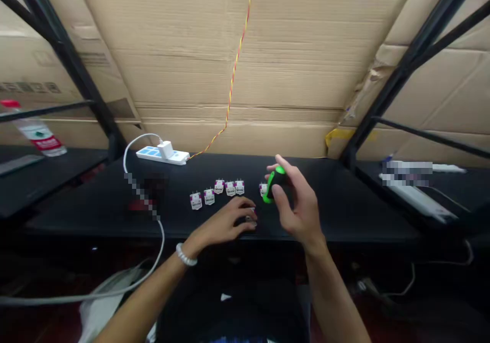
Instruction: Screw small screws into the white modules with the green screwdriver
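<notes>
My left hand (231, 220), with a pale beaded bracelet at the wrist, rests low over the black table with its fingers curled round a small white-and-purple part (251, 217). The fingers partly hide that part. In my right hand (302, 205), raised just to the right, is a green-and-black tool (274, 184), pinched between thumb and fingers; its kind does not show clearly. Behind the tool, another small white part (262, 189) is half covered. Several similar white-and-purple parts with thin pins, such as this one (195, 200), stand in a loose row beyond my left hand.
A white power strip (179, 156) with a plugged-in charger (165, 149) lies at the back left; its white cable (163, 241) hangs over the front edge. Dark metal frames (406, 67) flank both sides. A bottle (42, 136) is at far left, and cardboard (291, 67) forms the back.
</notes>
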Motion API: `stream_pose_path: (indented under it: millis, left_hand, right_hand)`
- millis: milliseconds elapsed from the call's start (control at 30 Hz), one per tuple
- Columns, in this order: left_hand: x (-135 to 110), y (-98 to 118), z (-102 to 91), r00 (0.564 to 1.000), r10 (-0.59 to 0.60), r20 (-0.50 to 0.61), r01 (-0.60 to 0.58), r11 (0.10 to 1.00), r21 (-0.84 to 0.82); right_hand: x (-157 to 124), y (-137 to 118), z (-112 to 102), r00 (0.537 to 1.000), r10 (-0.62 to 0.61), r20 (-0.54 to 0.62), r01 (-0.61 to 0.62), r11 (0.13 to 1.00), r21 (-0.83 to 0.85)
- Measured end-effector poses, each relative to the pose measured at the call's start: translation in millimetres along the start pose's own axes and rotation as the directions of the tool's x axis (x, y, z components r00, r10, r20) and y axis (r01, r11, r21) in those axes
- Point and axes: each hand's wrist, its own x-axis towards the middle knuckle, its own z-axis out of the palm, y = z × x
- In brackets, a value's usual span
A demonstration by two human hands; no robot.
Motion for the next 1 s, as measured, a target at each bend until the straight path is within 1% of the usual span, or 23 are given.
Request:
stream_pose_path:
  millis: [100,167,300,500,633,733,867,1000]
  left_hand:
    - [1.8,6.6,4.5,0.999,-0.020,-0.050,0.020,1.000,0.008]
    - [2.9,9.4,7.9,0.997,-0.037,-0.075,0.038,0.999,0.013]
    - [4.8,10.2,14.2,0.990,-0.070,-0.119,0.073,0.997,0.025]
    - [9.0,13.4,15.0,0.981,-0.111,-0.158,0.117,0.993,0.028]
    - [12.6,17.5,14.9,0.981,-0.084,-0.172,0.098,0.992,0.073]
    - [15.3,16.7,19.2,0.978,-0.045,-0.203,0.078,0.985,0.156]
    - [17.6,13.2,26.0,0.975,-0.047,-0.216,0.097,0.968,0.230]
    - [17.4,13.5,23.3,0.972,-0.076,-0.222,0.121,0.973,0.195]
  right_hand:
    - [-0.9,0.9,-1.5,1.000,-0.002,0.017,0.001,0.998,0.060]
    - [-0.5,0.4,-2.0,1.000,-0.022,0.003,0.022,1.000,0.022]
    - [0.2,-1.5,-1.4,0.997,-0.060,-0.055,0.057,0.997,-0.060]
    - [-1.1,0.1,-7.7,0.987,-0.063,-0.150,0.059,0.998,-0.028]
    - [0.9,1.9,-19.4,0.967,-0.068,-0.245,0.064,0.998,-0.028]
    - [2.6,3.2,-27.9,0.953,-0.081,-0.293,0.069,0.996,-0.051]
    - [2.7,3.9,-33.3,0.950,-0.076,-0.303,0.059,0.996,-0.065]
    - [2.6,3.6,-33.0,0.950,-0.083,-0.302,0.064,0.995,-0.071]
